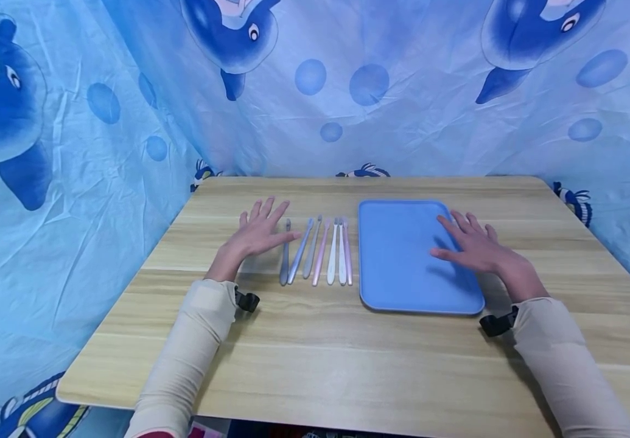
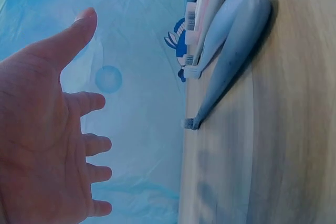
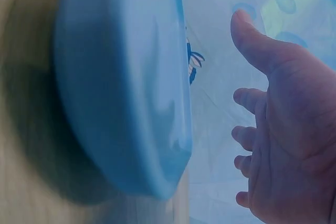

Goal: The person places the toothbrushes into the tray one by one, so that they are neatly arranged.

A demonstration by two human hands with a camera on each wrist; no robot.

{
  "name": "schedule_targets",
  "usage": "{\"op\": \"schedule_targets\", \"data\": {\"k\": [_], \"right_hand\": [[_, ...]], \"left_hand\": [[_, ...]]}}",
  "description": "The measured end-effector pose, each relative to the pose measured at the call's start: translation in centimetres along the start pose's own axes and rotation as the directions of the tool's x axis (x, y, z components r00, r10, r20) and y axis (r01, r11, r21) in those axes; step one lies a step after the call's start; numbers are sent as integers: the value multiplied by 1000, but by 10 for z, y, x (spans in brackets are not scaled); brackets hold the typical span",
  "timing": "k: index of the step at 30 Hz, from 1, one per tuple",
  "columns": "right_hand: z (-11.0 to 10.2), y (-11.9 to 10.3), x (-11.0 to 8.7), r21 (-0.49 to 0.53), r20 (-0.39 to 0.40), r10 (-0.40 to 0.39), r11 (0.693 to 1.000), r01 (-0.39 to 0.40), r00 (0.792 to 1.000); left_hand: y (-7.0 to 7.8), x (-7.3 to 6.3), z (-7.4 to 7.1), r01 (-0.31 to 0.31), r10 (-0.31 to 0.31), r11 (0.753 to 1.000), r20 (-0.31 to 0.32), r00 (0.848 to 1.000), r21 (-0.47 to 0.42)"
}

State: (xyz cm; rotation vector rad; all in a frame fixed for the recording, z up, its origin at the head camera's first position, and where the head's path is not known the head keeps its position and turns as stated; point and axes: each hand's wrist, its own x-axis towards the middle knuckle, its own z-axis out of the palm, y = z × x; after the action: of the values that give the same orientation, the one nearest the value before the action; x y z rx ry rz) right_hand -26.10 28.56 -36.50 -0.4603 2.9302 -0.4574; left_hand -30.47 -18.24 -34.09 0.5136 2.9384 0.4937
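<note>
Several toothbrushes lie side by side on the table, bristle ends toward the back. Leftmost is a dark grey-blue toothbrush (image 1: 285, 258); rightward come a blue toothbrush (image 1: 298, 258), a grey one, a pink toothbrush (image 1: 321, 258), white ones and another pink one. My left hand (image 1: 260, 234) hovers at the row's left end, fingers spread, its thumb overlapping the nearest brushes in the head view. To the right of the row is a flat blue tray (image 1: 397, 261) with a low rim. Over the tray's right side hangs my right hand (image 1: 473, 246), fingers spread and holding nothing.
A wood-grain table (image 1: 304, 353) carries everything, its rounded corners and front edge in view. Behind it and at the sides hangs a blue curtain (image 1: 424, 134) printed with dolphins and bubbles. Each wrist wears a small black camera (image 1: 247, 302).
</note>
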Motion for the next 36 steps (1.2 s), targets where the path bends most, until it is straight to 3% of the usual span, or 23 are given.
{"op": "schedule_targets", "data": {"k": [13,36], "right_hand": [[-1,12,0,8,21,28,1000,-29,999],[0,35,-7,63,96,69,995,-75,993]], "left_hand": [[-7,3,0,31,-31,999,8,999,-26],[-20,3,5,100,-91,992,108,990,-72]]}}
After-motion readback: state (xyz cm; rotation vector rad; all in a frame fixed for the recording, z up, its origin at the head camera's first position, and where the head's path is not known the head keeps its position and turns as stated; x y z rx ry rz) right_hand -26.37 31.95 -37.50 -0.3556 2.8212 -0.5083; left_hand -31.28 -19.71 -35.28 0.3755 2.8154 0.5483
